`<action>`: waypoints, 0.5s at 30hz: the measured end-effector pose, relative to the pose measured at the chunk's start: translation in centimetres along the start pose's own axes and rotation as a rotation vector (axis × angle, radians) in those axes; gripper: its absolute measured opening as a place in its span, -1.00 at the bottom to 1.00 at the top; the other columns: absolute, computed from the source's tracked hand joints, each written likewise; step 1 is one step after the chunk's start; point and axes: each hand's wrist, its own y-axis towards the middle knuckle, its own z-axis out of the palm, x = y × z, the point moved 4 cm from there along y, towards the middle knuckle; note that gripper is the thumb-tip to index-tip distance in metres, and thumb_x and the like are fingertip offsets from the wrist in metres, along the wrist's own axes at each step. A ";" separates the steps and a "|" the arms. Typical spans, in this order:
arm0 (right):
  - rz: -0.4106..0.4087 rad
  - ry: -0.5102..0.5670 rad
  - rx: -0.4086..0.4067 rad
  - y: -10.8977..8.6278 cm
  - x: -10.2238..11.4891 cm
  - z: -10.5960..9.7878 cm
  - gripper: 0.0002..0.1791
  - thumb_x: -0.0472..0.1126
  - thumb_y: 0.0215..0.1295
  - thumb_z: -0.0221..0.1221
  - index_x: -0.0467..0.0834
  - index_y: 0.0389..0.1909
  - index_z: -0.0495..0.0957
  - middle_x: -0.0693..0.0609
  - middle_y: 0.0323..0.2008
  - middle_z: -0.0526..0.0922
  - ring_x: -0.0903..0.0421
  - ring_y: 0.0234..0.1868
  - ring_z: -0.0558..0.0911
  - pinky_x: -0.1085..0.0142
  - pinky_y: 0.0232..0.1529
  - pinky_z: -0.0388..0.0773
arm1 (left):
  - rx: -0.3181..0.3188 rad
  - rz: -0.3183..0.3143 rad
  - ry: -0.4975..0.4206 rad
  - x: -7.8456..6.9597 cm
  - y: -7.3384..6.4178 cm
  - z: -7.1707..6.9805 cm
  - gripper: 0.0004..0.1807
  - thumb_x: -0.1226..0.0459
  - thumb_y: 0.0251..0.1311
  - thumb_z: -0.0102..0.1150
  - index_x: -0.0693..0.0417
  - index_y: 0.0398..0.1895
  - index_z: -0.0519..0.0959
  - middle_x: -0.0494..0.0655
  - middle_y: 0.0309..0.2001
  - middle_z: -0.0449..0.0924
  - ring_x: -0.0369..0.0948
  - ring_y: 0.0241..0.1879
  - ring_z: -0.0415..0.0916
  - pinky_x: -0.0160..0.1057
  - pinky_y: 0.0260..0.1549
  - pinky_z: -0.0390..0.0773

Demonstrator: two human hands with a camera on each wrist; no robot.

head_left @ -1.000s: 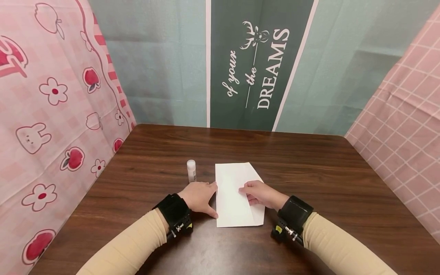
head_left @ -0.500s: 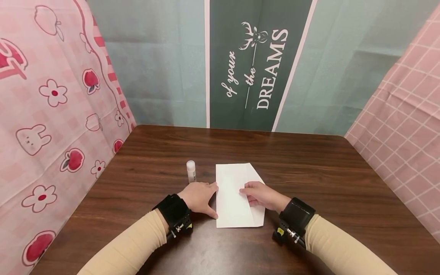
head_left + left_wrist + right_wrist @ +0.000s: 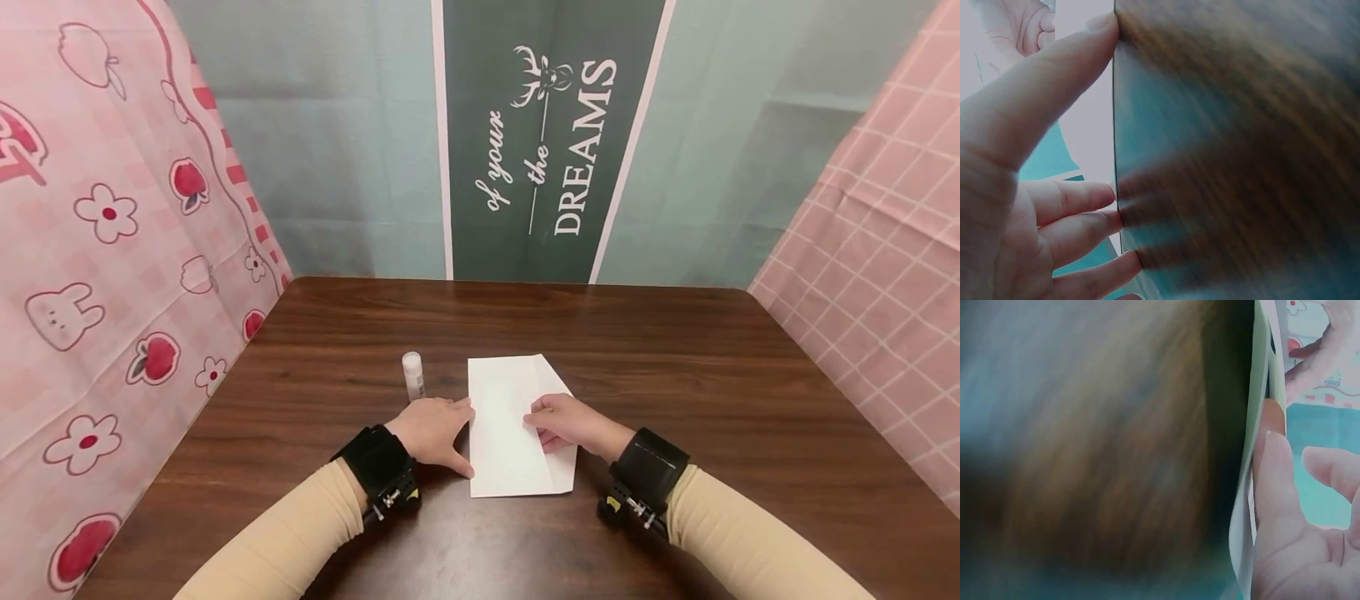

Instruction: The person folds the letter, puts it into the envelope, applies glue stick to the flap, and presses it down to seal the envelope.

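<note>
A folded piece of white paper lies on the table, its right side tapering into a flap with slanted corners. My left hand rests at its left edge, thumb and fingers spread and fairly straight, tips touching the edge. My right hand pinches the free edge of the upper layer between thumb and index finger. In the right wrist view that layer, a thin paper edge, stands apart from the one below, and the thumb presses near it. A white glue stick stands upright behind my left hand, its base partly hidden.
The dark wood table reaches to a green and teal cloth at the back. A pink patterned cloth hangs on the left, a pink checked cloth on the right. Each wrist wears a black strap.
The head view has shifted slightly, so the backdrop appears a little to the left. Both hands, the paper and the glue stick have hardly moved.
</note>
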 end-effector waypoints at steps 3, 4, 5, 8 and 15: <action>-0.013 -0.045 -0.021 -0.2 0.0 -0.3 -0.77 -0.22 0.29 0.13 -0.34 -0.18 0.48 -0.08 -0.49 0.57 0.07 -0.51 0.61 0.25 -0.41 0.60 | -0.001 0.004 0.004 0.0 0.0 0.0 -0.09 -0.29 -0.18 0.28 0.10 0.18 0.43 0.02 0.26 0.35 -0.06 0.15 0.40 -0.14 0.04 0.41; -0.021 -0.053 -0.022 -0.4 0.0 -0.4 -0.78 -0.23 0.29 0.13 -0.33 -0.20 0.49 -0.08 -0.51 0.57 0.06 -0.52 0.62 0.25 -0.42 0.59 | 0.000 0.004 0.004 0.0 0.0 -0.1 -0.09 -0.29 -0.18 0.28 0.10 0.18 0.43 0.01 0.26 0.35 -0.06 0.15 0.39 -0.14 0.04 0.41; -0.030 -0.060 -0.021 -0.5 0.0 -0.5 -0.80 -0.23 0.30 0.12 -0.33 -0.23 0.49 -0.08 -0.53 0.58 0.06 -0.53 0.63 0.25 -0.43 0.59 | 0.001 0.004 0.005 0.0 0.0 0.0 -0.09 -0.29 -0.18 0.28 0.09 0.18 0.43 0.01 0.26 0.35 -0.06 0.15 0.39 -0.14 0.04 0.40; -0.053 -0.064 -0.009 -0.9 0.1 -0.7 -0.82 -0.24 0.31 0.11 -0.32 -0.28 0.48 -0.07 -0.57 0.59 0.04 -0.55 0.65 0.26 -0.46 0.58 | 0.003 0.004 0.009 0.0 0.0 0.0 -0.09 -0.30 -0.17 0.27 0.09 0.19 0.43 0.02 0.26 0.35 -0.06 0.16 0.38 -0.13 0.05 0.39; -0.088 -0.059 0.025 -1.6 0.0 -0.5 -0.83 -0.25 0.31 0.10 -0.32 -0.36 0.46 -0.08 -0.61 0.60 0.05 -0.58 0.64 0.26 -0.50 0.58 | 0.007 0.000 0.017 -0.1 0.0 -0.1 -0.09 -0.30 -0.18 0.27 0.08 0.19 0.43 0.01 0.26 0.35 -0.02 0.14 0.39 -0.10 0.02 0.42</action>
